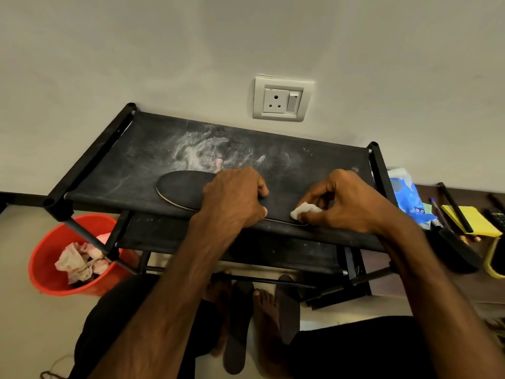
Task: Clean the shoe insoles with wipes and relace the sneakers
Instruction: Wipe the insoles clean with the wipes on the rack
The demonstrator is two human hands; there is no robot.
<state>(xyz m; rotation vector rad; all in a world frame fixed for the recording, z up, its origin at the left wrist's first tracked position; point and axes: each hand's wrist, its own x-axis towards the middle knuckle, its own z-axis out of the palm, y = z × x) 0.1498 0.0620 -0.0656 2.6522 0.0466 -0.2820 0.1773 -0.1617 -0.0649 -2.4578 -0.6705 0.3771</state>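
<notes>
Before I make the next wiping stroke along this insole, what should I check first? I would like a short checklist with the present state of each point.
1. Steady hold: ok. The left hand grips the insole on the rack's top shelf.
2. Tool in hand: ok. The right hand pinches the wipe at the insole's right end.
3. Working side of the wipe clean: cannot tell, it faces down.
4. Surface clean: not ok, white dusty smears lie behind the insole.
5. Bin ready: ok, the red bucket stands lower left with crumpled wipes inside.
6. Refill near: ok, the blue pack lies right of the rack.
</notes>
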